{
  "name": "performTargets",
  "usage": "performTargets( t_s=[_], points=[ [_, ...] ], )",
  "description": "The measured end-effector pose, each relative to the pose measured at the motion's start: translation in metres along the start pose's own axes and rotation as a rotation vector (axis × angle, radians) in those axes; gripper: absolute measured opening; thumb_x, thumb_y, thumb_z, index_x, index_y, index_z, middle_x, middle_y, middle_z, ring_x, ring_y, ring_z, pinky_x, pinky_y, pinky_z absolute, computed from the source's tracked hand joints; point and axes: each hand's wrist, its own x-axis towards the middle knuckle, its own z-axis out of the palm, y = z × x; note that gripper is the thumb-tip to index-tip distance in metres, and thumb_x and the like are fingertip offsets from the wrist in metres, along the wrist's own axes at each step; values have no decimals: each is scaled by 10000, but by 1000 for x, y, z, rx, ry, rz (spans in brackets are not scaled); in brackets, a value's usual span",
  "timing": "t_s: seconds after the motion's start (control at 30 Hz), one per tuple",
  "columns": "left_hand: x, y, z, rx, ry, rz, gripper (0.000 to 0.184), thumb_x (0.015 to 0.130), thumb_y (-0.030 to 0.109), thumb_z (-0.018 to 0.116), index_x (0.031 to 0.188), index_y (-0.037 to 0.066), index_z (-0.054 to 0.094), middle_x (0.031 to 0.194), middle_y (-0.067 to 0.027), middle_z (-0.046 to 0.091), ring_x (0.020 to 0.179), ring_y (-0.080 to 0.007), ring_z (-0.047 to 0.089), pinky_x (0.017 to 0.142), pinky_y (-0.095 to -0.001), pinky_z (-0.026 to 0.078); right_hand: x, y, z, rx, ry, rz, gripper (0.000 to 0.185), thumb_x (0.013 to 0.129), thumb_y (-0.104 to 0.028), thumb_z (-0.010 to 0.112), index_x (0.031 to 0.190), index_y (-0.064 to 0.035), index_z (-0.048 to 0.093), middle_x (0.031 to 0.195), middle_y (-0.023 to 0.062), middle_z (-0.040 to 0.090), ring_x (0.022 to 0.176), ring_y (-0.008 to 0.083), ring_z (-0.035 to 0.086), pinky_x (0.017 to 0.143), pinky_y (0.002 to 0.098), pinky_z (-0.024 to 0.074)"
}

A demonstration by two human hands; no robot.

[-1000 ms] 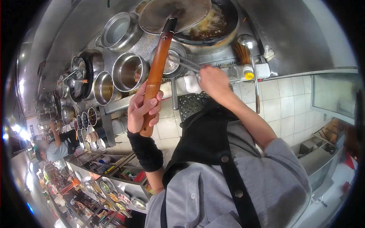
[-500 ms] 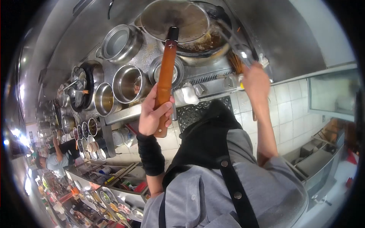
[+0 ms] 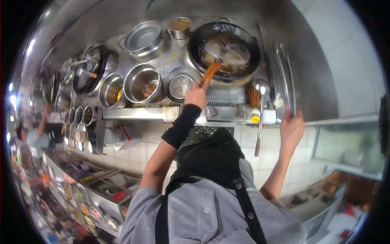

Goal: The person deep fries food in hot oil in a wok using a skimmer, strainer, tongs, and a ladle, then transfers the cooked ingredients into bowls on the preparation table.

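1. Two hands are at work over the steel table (image 3: pixel 170 53), and both are holding something.
2. Our left hand (image 3: pixel 196 96) has its grip closed round the near end of the skimmer's (image 3: pixel 211 72) wooden handle, just to the right of the perforated strainer bowl (image 3: pixel 167 87).
3. From that grip, the skimmer runs far and to the right, its long axis slanting over the near rim of the black wok (image 3: pixel 199 40). Its head lies within the wok at the level of the bubbling oil; we cannot make out its outline fully.
4. Our right hand (image 3: pixel 292 126) is near and to the right, well apart from the left, with its fingers narrow about the near end of the metal tongs (image 3: pixel 291 81).
5. The tongs' long axis points far, leaning a little left, so they lie beside the wok on its right, not over it. Their two arms sit slightly apart at the far end.
6. Our left hand is the nearer one to the wok. Between the wok and the tongs we see a brush (image 3: pixel 253 96) and a ladle (image 3: pixel 260 118), whose handle points toward us.
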Motion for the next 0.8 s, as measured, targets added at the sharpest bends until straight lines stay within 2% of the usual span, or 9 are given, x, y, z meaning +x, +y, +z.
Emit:
performTargets(
  t_s=[0.1, 0.13, 0.3, 0.33, 0.4, 0.47, 0.6, 0.63, 0.8],
  points=[
    [-21, -16, 51, -58, -4, -12, 853, 805, 153, 694, 1576, 253, 343, 1221, -217, 520, 947, -394, 680, 740, -481, 585, -4, -11, 10, 108, -67, -34, 375, 972, -299, 650, 1008, 74, 650, 862, 301, 664, 814, 478, 653, 704, 509, 495],
    [-40, -12, 11, -153, -90, 28, 807, 872, 250, 683, 1586, 211, 309, 1337, -253, 493, 1134, -450, 595, 904, -520, 541, -5, -22, 8, 160, -88, -36, 379, 974, -306, 650, 998, 73, 650, 849, 296, 664, 789, 468, 641, 705, 494, 493],
    [-146, -79, -27, -824, 246, -199, 613, 990, 307, 623, 1524, 92, 414, 1348, -234, 572, 1207, -352, 604, 1023, -431, 492, 21, -26, 40, 281, -137, -266, 472, 968, -367, 673, 1024, 101, 651, 785, 229, 667, 683, 290, 591, 696, 444, 488],
    [-181, -98, -37, -1065, 130, -520, 493, 995, 227, 619, 1451, 78, 509, 1227, -191, 671, 1091, -275, 672, 994, -393, 513, 29, -31, 46, 329, -160, -288, 479, 966, -377, 679, 1026, 98, 658, 767, 198, 658, 665, 256, 575, 658, 428, 480],
    [-266, -150, 39, -1415, 464, -720, 331, 981, 117, 596, 1282, -16, 623, 1133, -126, 727, 980, -195, 698, 903, -321, 556, 44, -49, 57, 416, -192, -305, 495, 960, -398, 693, 1031, 91, 671, 730, 134, 639, 629, 187, 545, 582, 396, 463],
    [-372, -155, 81, -1786, 538, -1145, 341, 1004, 286, 589, 1257, 67, 658, 1168, -62, 718, 976, -129, 678, 872, -284, 535, 47, -92, 51, 446, -275, -290, 484, 961, -404, 697, 1016, 77, 681, 707, 84, 608, 577, 148, 503, 503, 346, 399],
    [-528, -11, 187, -2151, 135, -1790, 501, 963, 519, 477, 1204, 138, 695, 1133, -9, 722, 987, -177, 634, 892, -394, 470, 52, -166, 58, 524, -459, -426, 429, 963, -396, 702, 993, 31, 692, 669, 16, 539, 480, 74, 414, 407, 253, 280],
    [-537, 40, 205, -2469, 123, -1751, 616, 939, 600, 468, 1280, 122, 656, 1191, -72, 689, 1053, -324, 603, 947, -538, 438, 50, -183, 57, 540, -499, -454, 427, 963, -396, 701, 992, 30, 689, 670, 13, 536, 474, 71, 413, 406, 248, 282],
    [-459, 201, 232, -2734, 859, -1542, 596, 965, 558, 482, 1313, 96, 626, 1251, -108, 662, 1087, -288, 621, 981, -474, 464, 22, -266, 53, 559, -571, -675, 424, 937, -398, 734, 971, 22, 694, 730, 30, 574, 520, 91, 462, 436, 243, 329]
  ],
)
